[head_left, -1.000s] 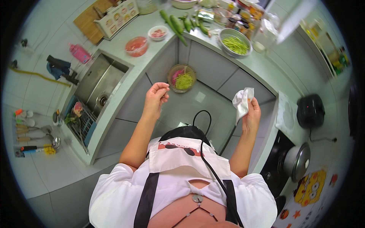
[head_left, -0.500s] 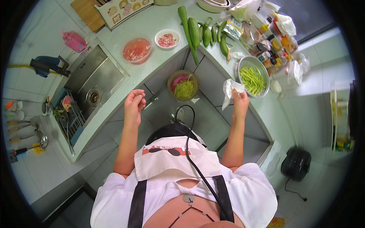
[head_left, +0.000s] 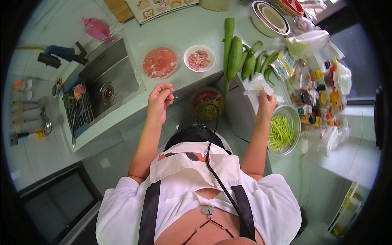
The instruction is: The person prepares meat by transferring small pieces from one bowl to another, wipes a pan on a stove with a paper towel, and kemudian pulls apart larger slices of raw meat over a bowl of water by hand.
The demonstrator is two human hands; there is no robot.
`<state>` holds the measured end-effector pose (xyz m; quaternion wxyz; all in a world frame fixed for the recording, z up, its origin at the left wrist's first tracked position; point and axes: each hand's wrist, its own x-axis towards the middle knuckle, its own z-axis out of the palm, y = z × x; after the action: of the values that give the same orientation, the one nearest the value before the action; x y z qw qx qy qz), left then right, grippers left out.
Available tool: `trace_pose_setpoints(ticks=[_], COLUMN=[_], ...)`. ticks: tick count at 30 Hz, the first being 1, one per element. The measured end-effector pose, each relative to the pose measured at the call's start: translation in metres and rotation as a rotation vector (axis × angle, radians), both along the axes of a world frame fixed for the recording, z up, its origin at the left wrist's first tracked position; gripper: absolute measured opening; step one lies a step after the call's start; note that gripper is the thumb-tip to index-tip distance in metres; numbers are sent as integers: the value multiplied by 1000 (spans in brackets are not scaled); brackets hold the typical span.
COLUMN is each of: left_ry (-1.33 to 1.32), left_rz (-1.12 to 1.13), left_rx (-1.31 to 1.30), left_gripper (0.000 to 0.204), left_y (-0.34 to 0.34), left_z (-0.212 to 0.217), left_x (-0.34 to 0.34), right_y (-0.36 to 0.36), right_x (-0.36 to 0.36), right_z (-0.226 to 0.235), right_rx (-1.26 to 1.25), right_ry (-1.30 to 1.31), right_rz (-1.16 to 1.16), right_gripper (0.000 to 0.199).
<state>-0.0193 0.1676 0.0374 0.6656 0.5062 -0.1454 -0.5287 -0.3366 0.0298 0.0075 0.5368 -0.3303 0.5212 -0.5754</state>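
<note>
My right hand [head_left: 266,104] pinches a crumpled white tissue [head_left: 259,85], held up over the counter edge. Just beyond it lie green gourds [head_left: 234,57] and other long green vegetables. A metal bowl of cut green stalks [head_left: 281,130] stands to the right of my right wrist. My left hand [head_left: 160,101] hovers before the left counter's front edge, fingers curled together; whether anything is in them is hidden. Past it sit a clear bowl of reddish liquid [head_left: 159,63] with pale bits and a white bowl of chopped raw meat [head_left: 199,59].
A steel sink [head_left: 108,79] with a dish rack [head_left: 79,102] is at the left. Below the corner, a bin [head_left: 204,107] holds green scraps. Seasoning bottles [head_left: 312,98] crowd the right counter, with nested basins [head_left: 270,18] behind. A black cable [head_left: 209,161] hangs down my front.
The view has shifted, so counter and bowls sit elsewhere in the picture. My right hand has carried the tissue from beside the metal bowl toward the gourds. My left hand stays curled.
</note>
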Motion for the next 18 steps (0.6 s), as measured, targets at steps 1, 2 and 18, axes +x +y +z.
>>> trace_pose_setpoints(ticks=[1,2,18], left_ry=[-9,-18,-207], left_rz=[19,39,178], left_rx=[0,1,95], left_gripper=[11,11,10], left_y=[1,1,17], left_z=[1,3,-2], left_x=[-1,-1,9], right_y=[-7,-14,-72], right_x=[-7,-10,82], right_z=[-3,-4,39], right_rx=[17,34,-685], right_ry=[17,36,846], right_rz=[36,74,334], right_gripper=[21,24,18])
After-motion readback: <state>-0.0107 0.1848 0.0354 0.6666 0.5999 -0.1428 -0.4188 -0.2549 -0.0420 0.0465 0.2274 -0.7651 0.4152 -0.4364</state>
